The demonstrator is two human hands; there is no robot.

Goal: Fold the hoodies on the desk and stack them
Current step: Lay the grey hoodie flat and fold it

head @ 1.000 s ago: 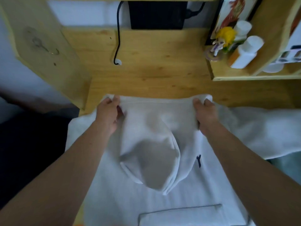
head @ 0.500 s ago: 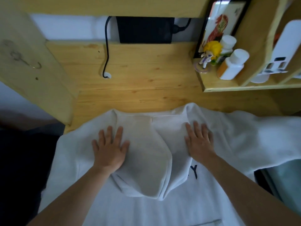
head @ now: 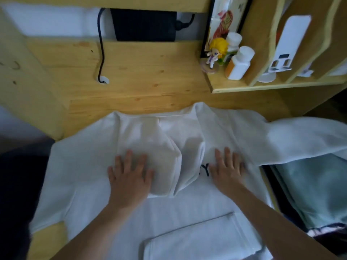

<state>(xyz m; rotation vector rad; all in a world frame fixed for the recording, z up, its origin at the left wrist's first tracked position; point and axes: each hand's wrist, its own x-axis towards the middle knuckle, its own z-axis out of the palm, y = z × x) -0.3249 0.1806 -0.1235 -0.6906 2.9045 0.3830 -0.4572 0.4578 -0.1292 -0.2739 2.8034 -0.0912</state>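
A white hoodie (head: pixel 90 166) lies front up across the wooden desk (head: pixel 146 76), its hood (head: pixel 165 158) folded down over the chest. My left hand (head: pixel 129 177) presses flat on the hood's left part, fingers straight. On the chest just right of the hood, my right hand (head: pixel 227 169) lies flat beside dark lettering (head: pixel 205 168). The right sleeve (head: pixel 293 137) stretches off to the right. The front pocket (head: pixel 199 239) shows at the bottom.
A low shelf (head: pixel 262 85) at the back right carries a yellow-haired figurine (head: pixel 216 51), white bottles (head: pixel 239 62) and a framed picture. A black cable (head: pixel 101 53) drops into a desk hole. A pale green cloth (head: pixel 315 186) lies off the desk's right edge.
Both hands let go of the hoodie's top edge, flattened, and slid toward me over the hood and chest. The hoodie now lies lower and flatter on the desk.
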